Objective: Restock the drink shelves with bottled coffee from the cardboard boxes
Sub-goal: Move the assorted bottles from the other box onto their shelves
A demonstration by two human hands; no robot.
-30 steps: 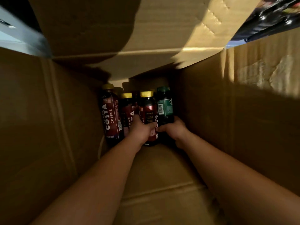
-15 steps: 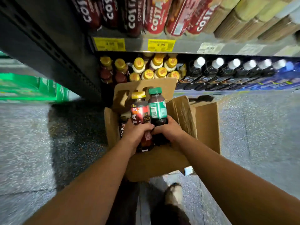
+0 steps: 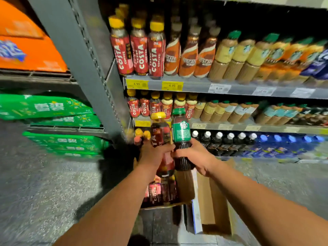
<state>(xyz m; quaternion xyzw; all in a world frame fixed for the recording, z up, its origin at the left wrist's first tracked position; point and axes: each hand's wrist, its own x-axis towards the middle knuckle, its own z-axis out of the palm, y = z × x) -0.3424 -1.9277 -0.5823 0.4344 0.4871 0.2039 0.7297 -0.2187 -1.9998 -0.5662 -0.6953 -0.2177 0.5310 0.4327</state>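
My left hand (image 3: 154,155) grips a red Costa coffee bottle (image 3: 160,134) with a yellow cap. Right beside it, my right hand (image 3: 195,157) grips a dark coffee bottle with a green label and green cap (image 3: 181,132). Both bottles are upright, held in front of the lower shelves. Below my hands stands the open cardboard box (image 3: 188,189) on the floor, with several more Costa bottles (image 3: 158,192) inside. The drink shelves (image 3: 195,85) ahead carry rows of Costa, Nescafe and other bottled coffee.
A grey upright shelf post (image 3: 83,55) stands to the left. Green drink cases (image 3: 53,110) and orange packs (image 3: 30,50) fill the left rack. A second cardboard flap or box (image 3: 216,201) lies to the right on the speckled floor (image 3: 44,183).
Both hands lifted the two bottles out of the box and up to the shelf front. My view rose from inside the box to the shelves.
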